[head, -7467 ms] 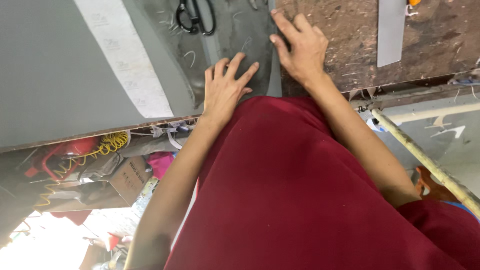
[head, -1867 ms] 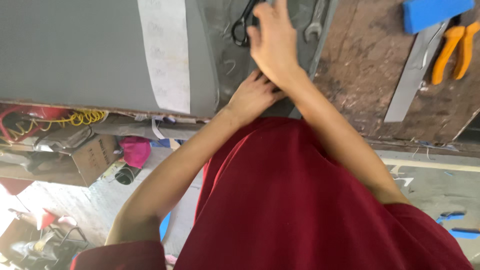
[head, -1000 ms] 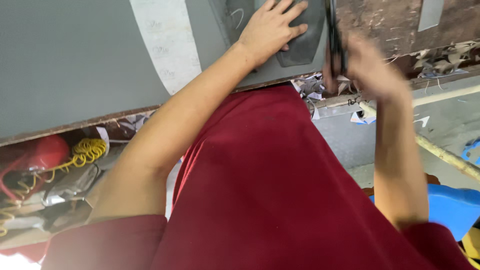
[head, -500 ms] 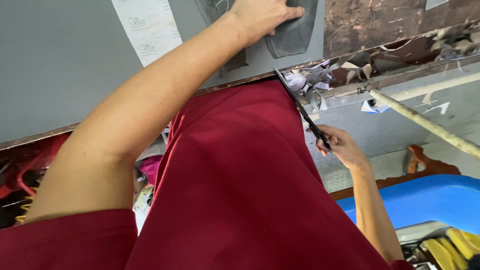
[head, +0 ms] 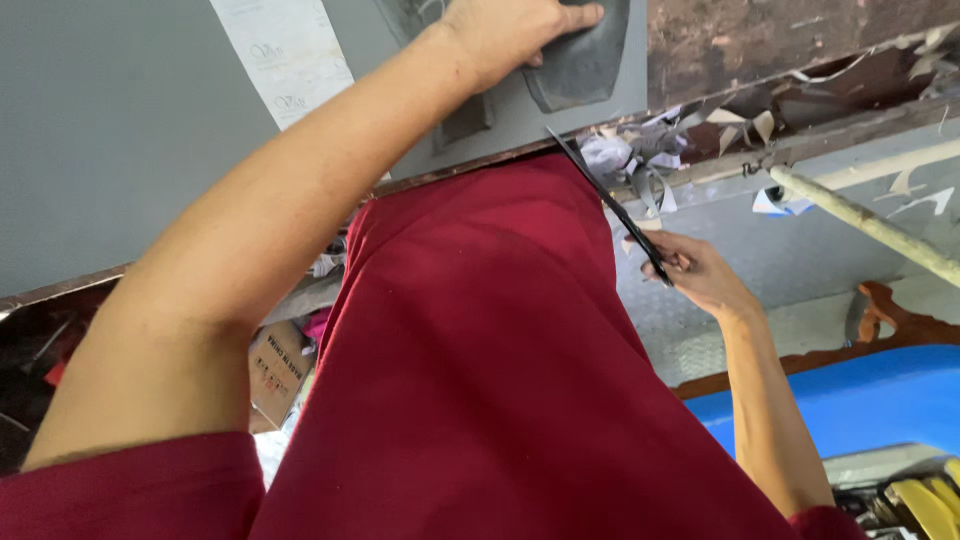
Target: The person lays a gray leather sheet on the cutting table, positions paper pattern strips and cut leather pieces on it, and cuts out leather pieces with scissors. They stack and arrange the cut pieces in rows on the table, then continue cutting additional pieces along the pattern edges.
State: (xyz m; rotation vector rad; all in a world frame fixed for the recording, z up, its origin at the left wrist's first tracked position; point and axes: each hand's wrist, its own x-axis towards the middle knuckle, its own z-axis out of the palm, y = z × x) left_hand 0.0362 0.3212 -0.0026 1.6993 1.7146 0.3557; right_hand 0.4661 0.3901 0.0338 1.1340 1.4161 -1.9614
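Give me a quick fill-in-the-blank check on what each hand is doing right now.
1. The left hand presses a dark grey cut piece onto the ____ sheet.
2. The right hand holds a pair of black ____.
3. The right hand is below the workbench edge, ____ the sheet.
4. Beside the right forearm lies a ____ surface.

Missing words: grey; scissors; off; blue

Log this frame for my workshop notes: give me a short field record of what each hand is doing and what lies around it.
left hand: presses a dark cut piece flat on the grey sheet
right hand: below the bench edge, holds scissors, blades pointing up toward the sheet
scissors state: blades look closed
bench: worn brown top, paper scraps along its edge
clothing: red garment fills the foreground
lower right: blue surface, yellow objects
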